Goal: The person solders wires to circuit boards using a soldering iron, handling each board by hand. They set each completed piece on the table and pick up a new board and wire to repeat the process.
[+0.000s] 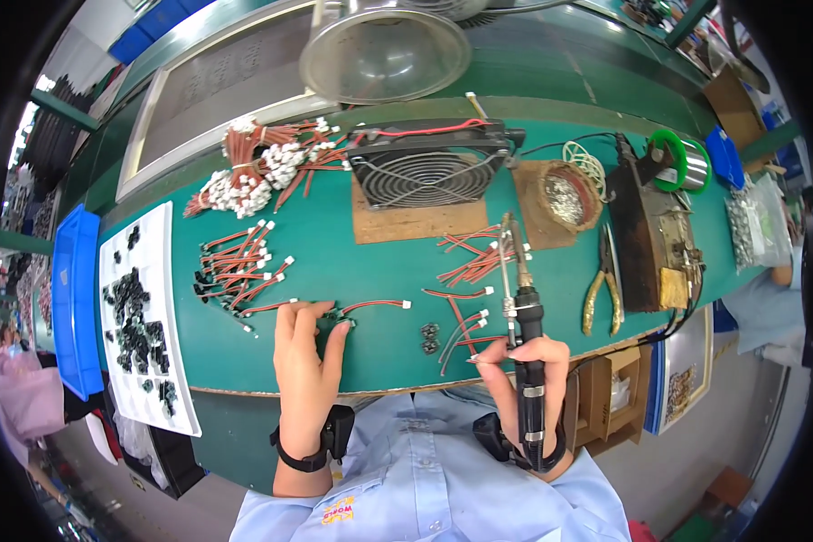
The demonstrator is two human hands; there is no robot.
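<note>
Right hand (515, 361) grasps one soldering iron (522, 316), left hand (305, 357) lies released on one wired connector (357, 310), two black parts (430, 337) between

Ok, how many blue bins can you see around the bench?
3: one blue bin left of the white tray, one far back left, one far right. Others may be hidden.

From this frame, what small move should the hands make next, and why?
Probably bring the soldering iron tip left to the small black part pinned under the left hand. The right hand already holds the iron, its tip pointing away, and a red lead wire lies at that part.
</note>
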